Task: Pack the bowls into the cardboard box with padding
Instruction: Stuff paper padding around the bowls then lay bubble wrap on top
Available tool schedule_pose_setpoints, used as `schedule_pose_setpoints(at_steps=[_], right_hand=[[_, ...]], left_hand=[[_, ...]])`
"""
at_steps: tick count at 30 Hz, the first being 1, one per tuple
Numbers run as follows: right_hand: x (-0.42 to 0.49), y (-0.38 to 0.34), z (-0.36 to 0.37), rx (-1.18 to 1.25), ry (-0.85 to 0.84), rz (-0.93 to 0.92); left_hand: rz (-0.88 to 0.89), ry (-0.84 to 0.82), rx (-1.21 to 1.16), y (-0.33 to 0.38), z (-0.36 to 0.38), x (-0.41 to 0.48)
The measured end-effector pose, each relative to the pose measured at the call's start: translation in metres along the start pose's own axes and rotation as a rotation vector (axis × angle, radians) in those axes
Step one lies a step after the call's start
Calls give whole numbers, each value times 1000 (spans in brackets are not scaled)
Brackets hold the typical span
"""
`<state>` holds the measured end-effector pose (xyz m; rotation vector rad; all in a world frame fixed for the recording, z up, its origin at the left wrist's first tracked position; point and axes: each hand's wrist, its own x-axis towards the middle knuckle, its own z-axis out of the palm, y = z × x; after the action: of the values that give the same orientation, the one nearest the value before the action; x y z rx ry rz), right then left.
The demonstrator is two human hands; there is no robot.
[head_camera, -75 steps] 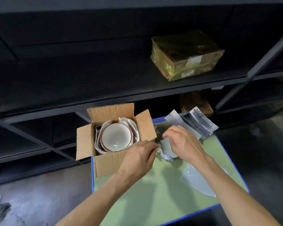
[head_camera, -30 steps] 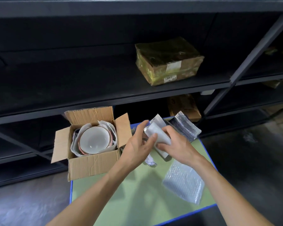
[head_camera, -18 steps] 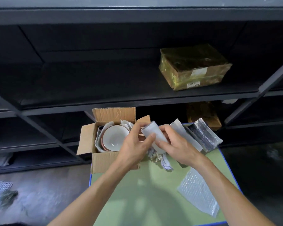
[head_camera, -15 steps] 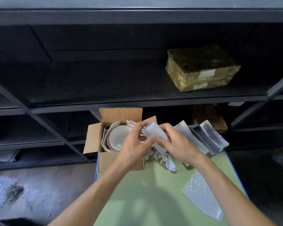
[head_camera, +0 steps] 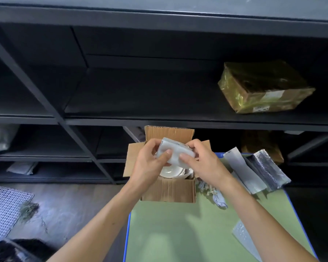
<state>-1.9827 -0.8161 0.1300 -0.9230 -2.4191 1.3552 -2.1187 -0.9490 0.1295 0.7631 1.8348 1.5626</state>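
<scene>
A folded piece of white padding (head_camera: 175, 151) is held just above the open cardboard box (head_camera: 169, 190), pinched at its two ends. The left hand (head_camera: 150, 163) grips the left end and the right hand (head_camera: 203, 163) the right end, with thumbs pressed on the near face and fingers curled over the top. This two-handed hold is judged to keep the fold compact, so that it can be lowered flat as a cushion.

A pale bowl (head_camera: 170, 171) lies rim-up inside the box, directly beneath the padding and partly hidden by it and by the hands. Whether more bowls are stacked under it cannot be told. The box stands at the far left corner of the green surface (head_camera: 178, 233), with its flaps turned outward, presumably so that the opening is left free.

Spare material is kept within reach to the right. Crumpled paper (head_camera: 214, 193) lies just beside the box. A white sheet (head_camera: 240, 167) and a silver bubble pouch (head_camera: 269, 169) lie at the far right corner, and a bubble-wrap sheet (head_camera: 244, 239) lies along the right edge.
</scene>
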Motion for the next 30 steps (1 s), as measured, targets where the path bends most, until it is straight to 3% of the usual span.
schedule_pose_setpoints(at_steps=[3, 8, 10, 14, 17, 20, 26, 30], right_hand=[[8, -11, 8, 110, 58, -25], [24, -31, 24, 204, -10, -74], [33, -38, 26, 120, -15, -112], [44, -43, 27, -299, 49, -153], [48, -41, 30, -424, 46, -154], [53, -38, 35, -491, -41, -193], [62, -32, 40, -533, -55, -329], [70, -31, 40, -522, -85, -410]], left_hand=[[-21, -47, 29, -3, -16, 3], [-22, -61, 202, -10, -42, 14], [-10, -41, 349, -13, -50, 19], [-108, 23, 615, -28, -67, 20], [-126, -3, 767, -46, -60, 4], [-96, -44, 938, -62, -39, -12], [-40, 73, 1200, -71, -13, -9], [-77, 124, 1238, -69, -10, 5]])
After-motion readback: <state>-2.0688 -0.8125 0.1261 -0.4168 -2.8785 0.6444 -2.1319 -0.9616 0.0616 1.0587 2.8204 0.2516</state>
